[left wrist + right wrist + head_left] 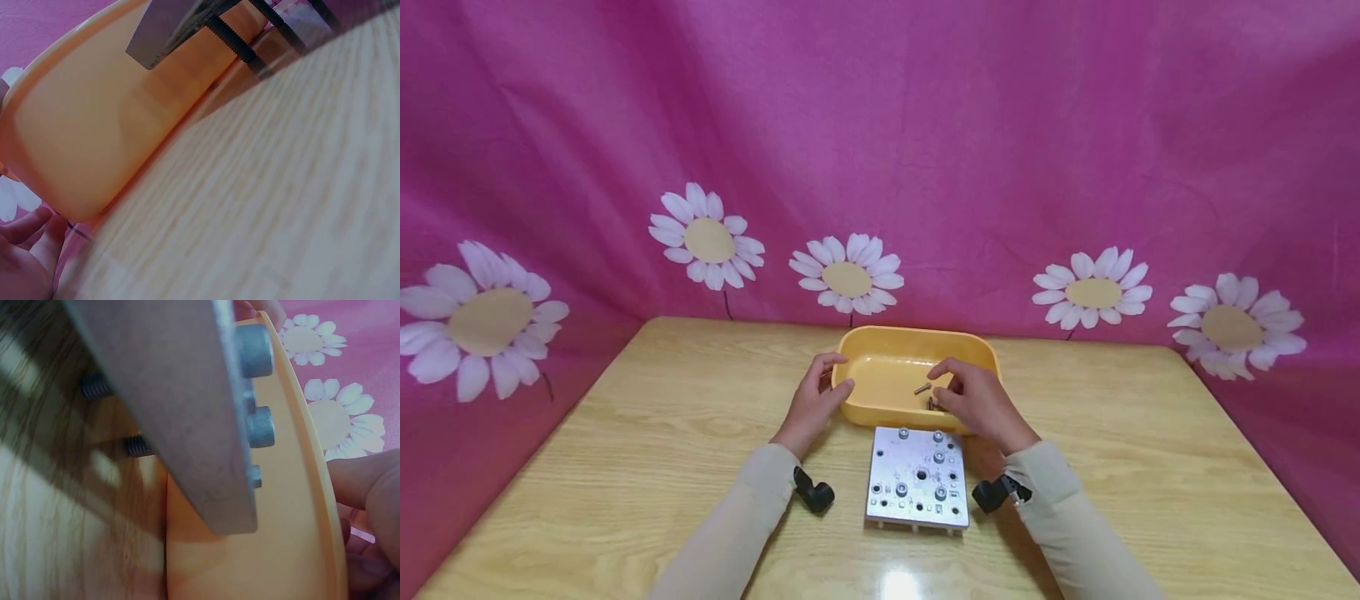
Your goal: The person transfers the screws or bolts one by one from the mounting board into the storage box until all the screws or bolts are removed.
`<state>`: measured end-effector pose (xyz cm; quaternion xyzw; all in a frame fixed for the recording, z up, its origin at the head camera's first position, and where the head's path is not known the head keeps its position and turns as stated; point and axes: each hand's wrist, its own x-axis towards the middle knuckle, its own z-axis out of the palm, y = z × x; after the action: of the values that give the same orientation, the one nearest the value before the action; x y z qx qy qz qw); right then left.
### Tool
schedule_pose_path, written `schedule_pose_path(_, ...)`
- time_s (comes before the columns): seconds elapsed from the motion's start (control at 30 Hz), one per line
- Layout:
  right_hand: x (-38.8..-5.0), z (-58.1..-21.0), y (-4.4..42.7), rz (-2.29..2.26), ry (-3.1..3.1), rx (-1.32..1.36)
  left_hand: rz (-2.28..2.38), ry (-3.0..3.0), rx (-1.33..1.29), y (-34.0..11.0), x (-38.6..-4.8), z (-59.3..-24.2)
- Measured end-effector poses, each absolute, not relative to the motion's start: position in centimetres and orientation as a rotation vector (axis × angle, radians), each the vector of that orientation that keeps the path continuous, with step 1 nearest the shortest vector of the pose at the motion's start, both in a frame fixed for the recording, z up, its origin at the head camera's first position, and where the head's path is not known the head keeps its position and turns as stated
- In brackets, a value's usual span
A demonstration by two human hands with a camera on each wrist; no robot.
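My left hand (814, 400) is at the left end of a yellow plastic tray (917, 333), thumb over the inner side and fingers at the rim, holding it. Over the tray's right half, my right hand (981, 400) reaches in with thumb and index finger parted. Near those fingertips lie a loose screw (922, 388) and other small dark screws (932, 404). Whether anything touches the hidden fingers cannot be seen. In front of the tray stands a silver metal plate (906, 467) carrying several socket-head screws (902, 490); threaded ends (139, 446) stick out underneath.
All this stands on a light wooden table (700, 467). A magenta cloth (970, 150) with white daisies hangs behind and at both sides. Black wrist cameras (814, 493) sit on both sleeves, beside the plate.
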<state>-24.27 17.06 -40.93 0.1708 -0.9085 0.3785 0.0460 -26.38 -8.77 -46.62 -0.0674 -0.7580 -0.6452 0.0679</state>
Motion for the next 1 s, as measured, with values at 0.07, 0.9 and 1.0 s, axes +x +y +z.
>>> schedule_pose_path(0.07,-24.34,-40.94,17.11,1.170,-2.781,0.523,-1.945,-2.287,-0.188,-8.76,-26.45,-46.61)
schedule_pose_path(0.9,-24.41,-40.41,17.62,1.201,-2.750,0.522,-1.943,-2.275,-0.145,-8.62,-26.18,-46.25)
schedule_pose_path(1.0,-24.43,-40.01,18.02,1.199,-2.729,0.538,-1.947,-2.277,-0.149,-8.59,-26.14,-46.17)
